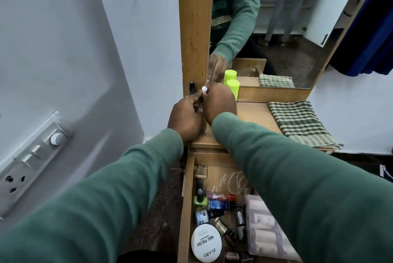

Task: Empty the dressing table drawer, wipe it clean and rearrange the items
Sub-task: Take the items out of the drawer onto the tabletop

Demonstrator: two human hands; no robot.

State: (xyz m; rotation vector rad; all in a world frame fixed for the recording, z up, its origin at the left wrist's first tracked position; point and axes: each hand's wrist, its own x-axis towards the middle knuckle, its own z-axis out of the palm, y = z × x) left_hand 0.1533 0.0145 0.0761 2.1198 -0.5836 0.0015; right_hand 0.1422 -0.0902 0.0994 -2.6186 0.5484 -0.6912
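Drawer (188, 199) stands open, part-full. Left hand (186, 118) and right hand (220, 103) together pinch a white-capped bottle (204, 89), apparently parking it upright on the worktop (255, 118).

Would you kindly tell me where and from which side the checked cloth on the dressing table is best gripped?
Pinch the checked cloth at its near edge, coming from the front. It lies folded flat on the table top, so there is little to grab mid-cloth, while that edge seems to reach past the table's front, leaving thumb room beneath.
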